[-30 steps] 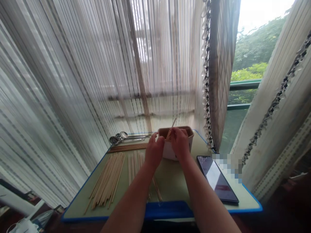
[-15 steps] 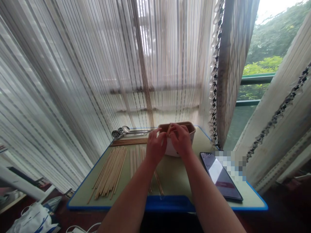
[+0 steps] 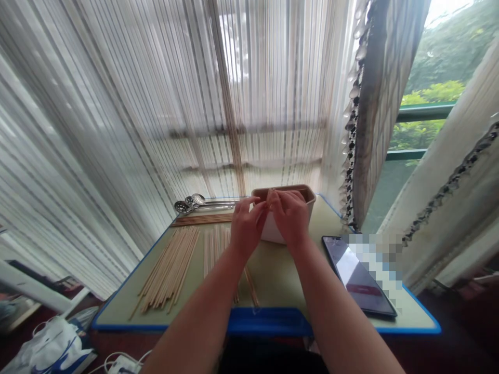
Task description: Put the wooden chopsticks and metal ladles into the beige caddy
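Observation:
Both of my hands meet over the front rim of a white box with a brown rim [image 3: 311,200]. My left hand [image 3: 247,223] has its thumb and fingers pinched at the near left of the opening. Against it, my right hand [image 3: 290,214] is closed with the fingertips together. Between the fingertips a short tan end of wooden chopsticks [image 3: 270,195] shows; the rest is hidden by the fingers, and their number cannot be made out. Left of my hands lie a large spread of light wooden chopsticks [image 3: 167,270] and smaller groups of chopsticks [image 3: 212,249], partly behind my left forearm.
Darker brown chopsticks [image 3: 202,219] lie crosswise at the back left. Behind them rest several metal skimmers and ladles [image 3: 191,202]. A tablet [image 3: 358,278] lies on the right of the blue-edged table [image 3: 286,280]. Sheer curtains [image 3: 273,93] hang behind the table.
The view has shifted slightly, so the table sits a little higher in the picture. My hands stay together at the box rim, with the fingers slightly rearranged around the tan ends.

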The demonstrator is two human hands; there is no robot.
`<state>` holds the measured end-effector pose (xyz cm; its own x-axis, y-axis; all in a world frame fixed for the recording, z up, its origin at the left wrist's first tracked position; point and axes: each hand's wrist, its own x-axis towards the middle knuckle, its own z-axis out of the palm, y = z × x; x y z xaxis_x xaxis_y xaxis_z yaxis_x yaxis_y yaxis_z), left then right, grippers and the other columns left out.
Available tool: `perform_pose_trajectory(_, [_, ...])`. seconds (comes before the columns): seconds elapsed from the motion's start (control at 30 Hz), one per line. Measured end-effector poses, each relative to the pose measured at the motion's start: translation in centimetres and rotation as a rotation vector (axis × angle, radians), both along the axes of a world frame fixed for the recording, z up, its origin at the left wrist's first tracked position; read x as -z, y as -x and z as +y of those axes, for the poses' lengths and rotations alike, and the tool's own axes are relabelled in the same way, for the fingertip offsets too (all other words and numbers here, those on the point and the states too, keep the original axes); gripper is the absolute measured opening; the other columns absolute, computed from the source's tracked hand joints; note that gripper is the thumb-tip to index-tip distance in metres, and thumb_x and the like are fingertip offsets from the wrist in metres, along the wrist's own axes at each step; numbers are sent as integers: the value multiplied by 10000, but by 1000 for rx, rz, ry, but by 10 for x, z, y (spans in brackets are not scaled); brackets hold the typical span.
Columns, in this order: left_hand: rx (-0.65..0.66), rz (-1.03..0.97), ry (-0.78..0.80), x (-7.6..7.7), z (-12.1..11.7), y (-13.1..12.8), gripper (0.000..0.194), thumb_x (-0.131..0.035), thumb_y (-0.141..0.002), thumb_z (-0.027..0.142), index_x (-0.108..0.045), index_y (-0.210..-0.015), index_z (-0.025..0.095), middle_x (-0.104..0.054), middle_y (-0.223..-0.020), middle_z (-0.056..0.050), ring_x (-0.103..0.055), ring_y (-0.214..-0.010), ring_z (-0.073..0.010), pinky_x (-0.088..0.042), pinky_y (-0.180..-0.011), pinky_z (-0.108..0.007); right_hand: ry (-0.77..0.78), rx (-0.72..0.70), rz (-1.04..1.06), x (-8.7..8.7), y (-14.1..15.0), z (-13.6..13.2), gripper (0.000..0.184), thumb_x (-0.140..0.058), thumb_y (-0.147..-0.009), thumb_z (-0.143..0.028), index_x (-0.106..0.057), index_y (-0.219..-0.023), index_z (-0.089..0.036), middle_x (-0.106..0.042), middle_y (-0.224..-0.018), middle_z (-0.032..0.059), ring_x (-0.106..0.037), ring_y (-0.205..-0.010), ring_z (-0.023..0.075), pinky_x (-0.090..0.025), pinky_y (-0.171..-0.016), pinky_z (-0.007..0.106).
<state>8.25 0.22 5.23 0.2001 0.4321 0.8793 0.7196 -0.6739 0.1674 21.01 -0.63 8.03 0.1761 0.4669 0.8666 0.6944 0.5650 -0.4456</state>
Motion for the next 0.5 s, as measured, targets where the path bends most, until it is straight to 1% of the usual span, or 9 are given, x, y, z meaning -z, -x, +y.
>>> perform_pose_trajectory(0.1, [-1, -17, -10, 1, 2, 0, 227, -500, -865, 251, -615, -1055, 203, -562, -1113, -96, -497, -1068, -211, -443, -908, -406, -47, -25, 15, 1, 0, 1, 302, -473, -863, -329, -602, -1115, -225, -681, -884, 40, -576, -882, 197, -437, -850, 369])
perform_pose_trajectory(0.13, [2, -17, -12, 1, 3, -1, 230, -497, -866, 247, -613, -1060, 205, -563, -1111, -95, -499, -1063, -210, -444, -906, -406, -59, -37, 2, 1, 0, 2, 311, -470, -866, -318, -585, -1143, -233, -678, -908, 41, -578, -890, 196, -442, -848, 369])
perform_pose_trajectory(0.27, [6, -17, -15, 1, 3, 0, 229, -485, -871, 234, -611, -1060, 203, -564, -1104, -93, -500, -1059, -204, -443, -904, -401, -97, -65, -41, 2, 1, 2, 263, -439, -887, -278, -634, -1055, -226, -680, -950, 56, -597, -910, 189, -460, -838, 352])
perform_pose_trajectory(0.4, [-9, -34, -10, 1, 2, 0, 227, -481, -873, 226, -610, -1057, 198, -569, -1089, -88, -507, -1041, -197, -438, -910, -394, -91, -70, -45, 3, 1, 2, 290, -424, -899, -283, -624, -1098, -215, -691, -926, 63, -618, -900, 185, -471, -829, 338])
perform_pose_trajectory(0.5, [-10, -29, -14, 2, 3, 0, 222, -487, -870, 231, -616, -1047, 190, -577, -1070, -89, -512, -1029, -194, -437, -912, -383, -56, -77, -4, 5, 3, 1, 288, -416, -903, -306, -618, -1087, -216, -691, -951, 64, -628, -897, 189, -475, -818, 338])
